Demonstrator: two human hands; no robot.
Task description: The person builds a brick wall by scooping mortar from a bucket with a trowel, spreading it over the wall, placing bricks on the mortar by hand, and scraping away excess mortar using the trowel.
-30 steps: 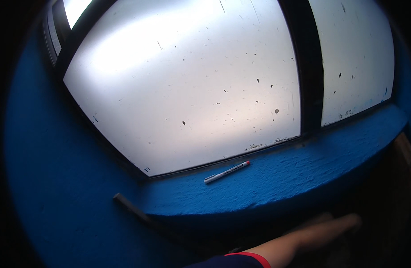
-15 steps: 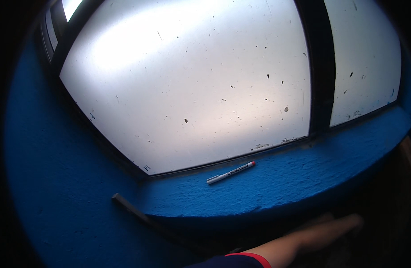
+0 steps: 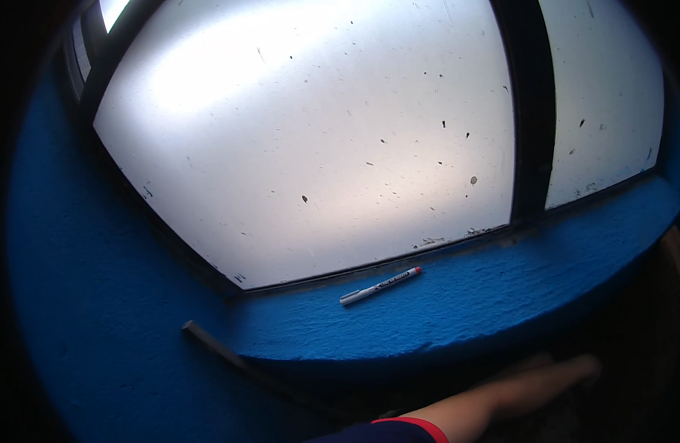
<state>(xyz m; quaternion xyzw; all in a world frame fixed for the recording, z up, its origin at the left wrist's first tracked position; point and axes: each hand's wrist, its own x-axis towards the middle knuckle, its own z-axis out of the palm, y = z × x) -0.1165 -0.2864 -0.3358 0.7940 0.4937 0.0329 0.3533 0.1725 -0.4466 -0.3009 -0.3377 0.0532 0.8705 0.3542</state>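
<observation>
one pen (image 3: 380, 286) on blue sill (image 3: 502, 295)

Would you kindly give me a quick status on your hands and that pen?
Right hand extended below the blue sill, empty as far as visible. Left hand out of view. White pen lies untouched on the sill by the frosted window.

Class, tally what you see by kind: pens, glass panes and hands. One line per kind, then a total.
Pens: 1, the pen on the blue sill
Glass panes: 2, large pane, right pane
Hands: 1, hand
Total: 4
</observation>
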